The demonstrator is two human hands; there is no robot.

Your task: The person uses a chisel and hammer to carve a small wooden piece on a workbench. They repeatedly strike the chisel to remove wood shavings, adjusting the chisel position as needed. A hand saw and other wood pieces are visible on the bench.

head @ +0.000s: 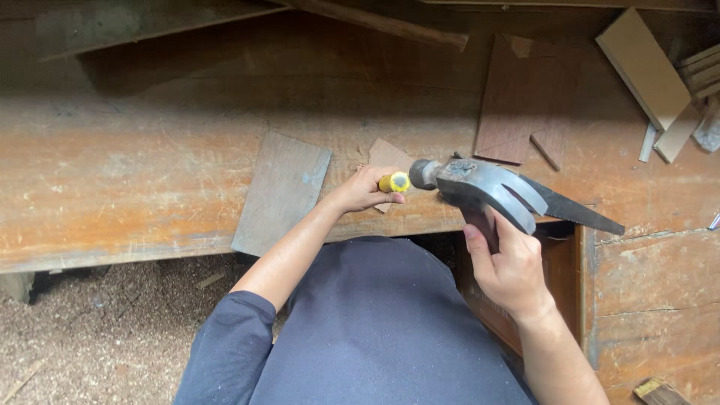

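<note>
My left hand [362, 190] is closed around a yellow-handled tool, probably a chisel [394, 182], held upright at the front edge of the wooden workbench [135, 172]; only its round handle end shows. My right hand [510, 266] grips a grey steel claw hammer [480, 186] close to its head. The hammer's round face sits just right of the yellow handle end, almost touching it. The tool's tip is hidden under my left hand. A small brown wood scrap [389, 156] lies just behind that hand.
A grey flat board [282, 192] lies on the bench left of my left hand. A saw blade [577, 210] lies under the hammer's claw. A dark thin panel [525, 97] and pale offcuts [646, 67] sit at the back right. Sawdust covers the floor [97, 322].
</note>
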